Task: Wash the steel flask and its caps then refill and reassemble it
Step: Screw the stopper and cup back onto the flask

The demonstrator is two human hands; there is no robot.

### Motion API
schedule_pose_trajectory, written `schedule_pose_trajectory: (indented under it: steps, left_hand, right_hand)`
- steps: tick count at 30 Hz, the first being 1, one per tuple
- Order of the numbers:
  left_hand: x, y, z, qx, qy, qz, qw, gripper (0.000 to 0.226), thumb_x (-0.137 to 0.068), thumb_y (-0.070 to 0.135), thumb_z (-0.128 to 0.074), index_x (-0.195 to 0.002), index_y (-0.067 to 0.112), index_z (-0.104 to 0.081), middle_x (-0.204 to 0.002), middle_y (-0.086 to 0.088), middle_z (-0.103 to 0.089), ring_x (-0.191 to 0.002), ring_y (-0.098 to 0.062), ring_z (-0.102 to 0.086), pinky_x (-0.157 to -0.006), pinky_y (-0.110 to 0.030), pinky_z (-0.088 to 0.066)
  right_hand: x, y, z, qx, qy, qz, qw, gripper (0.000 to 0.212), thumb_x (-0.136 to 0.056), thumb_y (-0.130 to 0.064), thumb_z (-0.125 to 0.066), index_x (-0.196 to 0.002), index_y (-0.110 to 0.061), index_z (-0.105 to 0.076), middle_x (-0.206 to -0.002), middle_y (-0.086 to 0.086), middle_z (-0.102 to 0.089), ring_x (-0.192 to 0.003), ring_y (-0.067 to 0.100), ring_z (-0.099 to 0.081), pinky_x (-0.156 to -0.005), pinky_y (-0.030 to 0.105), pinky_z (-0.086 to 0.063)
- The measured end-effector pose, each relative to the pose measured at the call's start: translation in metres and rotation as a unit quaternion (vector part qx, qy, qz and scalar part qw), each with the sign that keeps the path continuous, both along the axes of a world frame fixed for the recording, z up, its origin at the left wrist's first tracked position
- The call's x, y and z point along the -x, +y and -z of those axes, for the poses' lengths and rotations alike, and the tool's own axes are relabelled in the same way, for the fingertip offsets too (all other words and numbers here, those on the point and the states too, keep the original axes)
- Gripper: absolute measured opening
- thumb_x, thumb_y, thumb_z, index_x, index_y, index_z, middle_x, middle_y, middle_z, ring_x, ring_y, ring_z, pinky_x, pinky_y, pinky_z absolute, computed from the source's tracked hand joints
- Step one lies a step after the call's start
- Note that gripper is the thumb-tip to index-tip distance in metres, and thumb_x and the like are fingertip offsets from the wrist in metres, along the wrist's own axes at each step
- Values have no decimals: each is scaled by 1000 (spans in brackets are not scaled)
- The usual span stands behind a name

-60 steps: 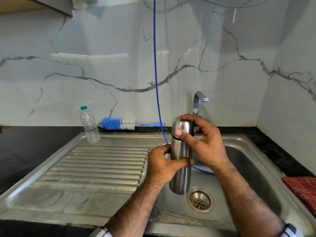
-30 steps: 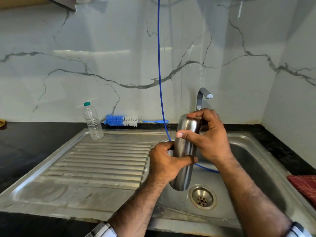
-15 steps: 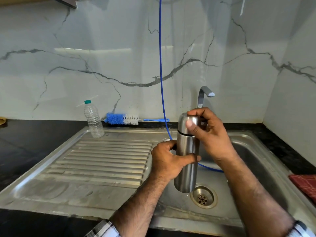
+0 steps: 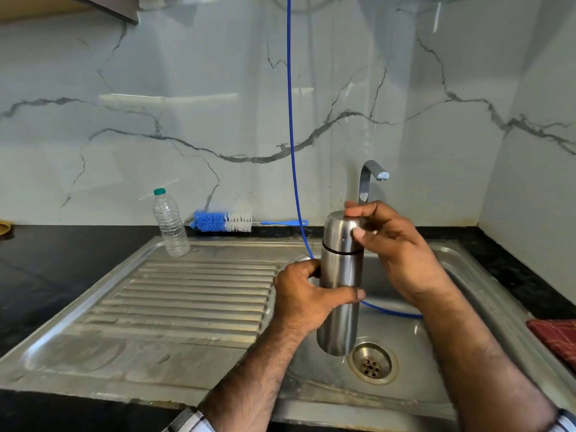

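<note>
our left hand (image 4: pixel 304 299) grips the flask (image 4: pixel 339 294) body upright over the sink (image 4: pixel 486 310); our right hand (image 4: pixel 396 247), just above, holds its cap (image 4: pixel 338 232).

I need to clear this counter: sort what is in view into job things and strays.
Job: flask, cap, left hand, right hand, tap, sink, brush.
Strays: plastic bottle, red cloth, blue hose.
</note>
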State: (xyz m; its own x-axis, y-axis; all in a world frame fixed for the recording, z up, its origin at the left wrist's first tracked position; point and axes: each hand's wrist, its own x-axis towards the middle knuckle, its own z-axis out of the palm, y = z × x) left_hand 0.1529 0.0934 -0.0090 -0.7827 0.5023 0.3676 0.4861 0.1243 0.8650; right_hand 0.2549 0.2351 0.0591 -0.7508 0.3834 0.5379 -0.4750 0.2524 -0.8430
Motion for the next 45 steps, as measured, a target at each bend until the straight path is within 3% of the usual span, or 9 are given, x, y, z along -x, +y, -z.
schedule_pose_trajectory:
  steps: [3, 6, 9, 13, 19, 25, 29, 41, 45]
  left_hand:
    - [0, 0, 1, 0, 5, 2, 1000, 58, -44, 65, -94, -90, 32, -82, -86, 18, -79, -86, -4, -74, -85, -39, -63]
    - [1, 0, 2, 10, 23, 2, 1000, 61, -44, 69, -94, -91, 33, -82, -86, 19, -78, -86, -4, -73, -85, -41, -62]
    - [1, -2, -1, 16, 22, 15, 1000, 58, -44, 66, -95, -90, 33, -82, -85, 19, -78, -83, -4, -74, -84, -41, -63]
    - [-2, -5, -5, 8, 7, 34, 999, 56, -48, 60, -97, -94, 32, -83, -89, 19, -79, -86, -2, -75, -85, -40, -64]
    - [-3, -5, -6, 15, 11, 57, 998, 57, -48, 61, -96, -94, 30, -82, -90, 17, -79, -87, -5, -76, -85, -40, -64]
    - [-7, -10, -15, -16, -21, 172, 985, 46, -50, 40, -99, -89, 23, -82, -88, 9, -79, -88, -8, -73, -80, -26, -56]
    - [-8, -11, -17, -58, -85, 219, 970, 47, -52, 29, -96, -93, 11, -81, -89, -1, -79, -87, -17, -74, -80, -33, -59]
    - [-7, -7, -12, -72, -110, 150, 980, 46, -55, 29, -100, -95, 13, -83, -95, -7, -83, -91, -31, -80, -89, -56, -64]
    - [1, -14, -19, -91, -168, 214, 958, 45, -58, 22, -93, -97, 2, -81, -93, -12, -80, -86, -28, -77, -83, -39, -63]
  right_hand:
    - [-1, -3, 0, -2, 4, 12, 1000, 36, -78, -13, -86, -110, -12, -70, -110, 2, -77, -102, 19, -72, -86, 33, -59]
    - [7, -10, 4, -32, -9, 134, 990, 57, -59, -35, -103, -101, -23, -66, -102, 8, -68, -86, 24, -66, -74, 40, -61]
    - [8, -8, 5, -54, 1, 141, 988, 55, -64, -49, -93, -101, -26, -61, -115, 13, -63, -99, 23, -64, -83, 40, -55]
    - [-1, 5, 1, 39, 14, -61, 997, 39, -79, -25, -85, -111, -13, -65, -135, 14, -70, -128, 27, -64, -105, 39, -50]
    - [2, -4, 2, -9, -6, 81, 997, 60, -57, -26, -104, -101, -18, -65, -90, -7, -65, -82, 13, -62, -72, 32, -57]
    - [-8, 7, -6, 57, 7, -185, 981, 76, -70, -14, -76, -139, -4, -48, -147, 23, -60, -138, 39, -57, -114, 51, -47]
    - [1, 8, -14, 52, -29, -256, 965, 50, -77, -8, -69, -126, -4, -59, -133, 39, -62, -132, 55, -57, -111, 62, -45]
    - [19, -13, -9, -10, -7, 53, 999, 41, -84, -25, -87, -116, -12, -67, -102, 18, -76, -97, 42, -77, -91, 59, -62]
    - [19, -13, -24, -71, -39, 53, 995, 51, -84, -58, -74, -119, -22, -71, -107, 9, -76, -101, 24, -74, -92, 42, -60]
